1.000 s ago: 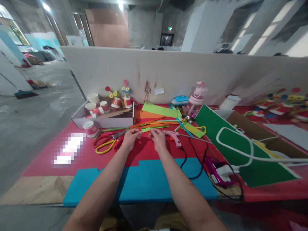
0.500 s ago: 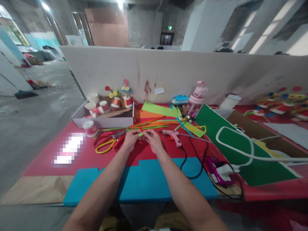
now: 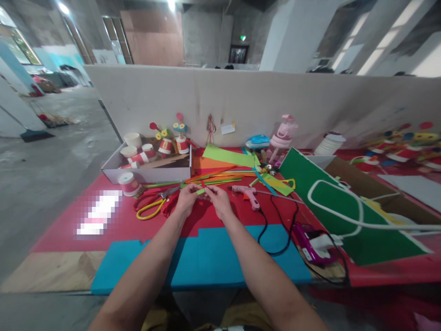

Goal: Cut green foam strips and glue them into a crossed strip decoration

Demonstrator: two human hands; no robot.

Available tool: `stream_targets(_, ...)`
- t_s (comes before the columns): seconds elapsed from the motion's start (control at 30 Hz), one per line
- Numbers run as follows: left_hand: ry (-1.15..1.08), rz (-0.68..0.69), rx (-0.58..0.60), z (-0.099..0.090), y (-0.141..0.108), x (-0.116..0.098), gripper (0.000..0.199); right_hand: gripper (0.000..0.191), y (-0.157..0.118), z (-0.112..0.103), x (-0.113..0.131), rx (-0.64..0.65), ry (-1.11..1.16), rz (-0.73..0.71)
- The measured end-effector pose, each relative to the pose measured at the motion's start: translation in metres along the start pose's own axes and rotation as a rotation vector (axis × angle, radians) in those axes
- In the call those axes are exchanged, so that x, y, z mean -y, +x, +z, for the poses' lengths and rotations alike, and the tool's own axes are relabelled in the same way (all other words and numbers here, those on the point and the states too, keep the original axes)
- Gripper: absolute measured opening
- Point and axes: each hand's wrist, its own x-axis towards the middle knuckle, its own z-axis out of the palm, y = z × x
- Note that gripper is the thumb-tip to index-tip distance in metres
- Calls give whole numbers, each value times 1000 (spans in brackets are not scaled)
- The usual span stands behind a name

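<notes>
A small light-green paper strip (image 3: 200, 191) with a red paper strip (image 3: 203, 184) standing up beside it is pinched between my two hands. My left hand (image 3: 187, 201) is closed on the left end of the green strip. My right hand (image 3: 219, 201) has its fingertips closed at the right end, where the two strips meet; whether they are joined there I cannot tell. To the left lie yellow-and-red-handled scissors (image 3: 151, 209), close to my left hand. A pink glue gun (image 3: 250, 195) rests just right of my right hand.
At the back left stands a white box (image 3: 148, 174) with paper cups and cup figures. Coloured paper strips (image 3: 227, 174) lie behind my hands. A purple power strip (image 3: 313, 250), looping cables and a green board (image 3: 358, 220) occupy the right. Blue foam sheet (image 3: 237, 257) covers the front edge.
The red strip shows slightly farther right and more upright between my fingers. Otherwise my hands stay nearly in place, and the view has shifted very slightly.
</notes>
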Motion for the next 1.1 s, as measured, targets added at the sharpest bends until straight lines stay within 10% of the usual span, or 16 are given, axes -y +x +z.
stream_targets(0.43,-79,-69,212,1,-1,-3,22,26,3,0,-4,-122,21,-115)
stream_targets(1.1,76,40,37,-3,2,2,23,28,-4,-1,8,1,37,12)
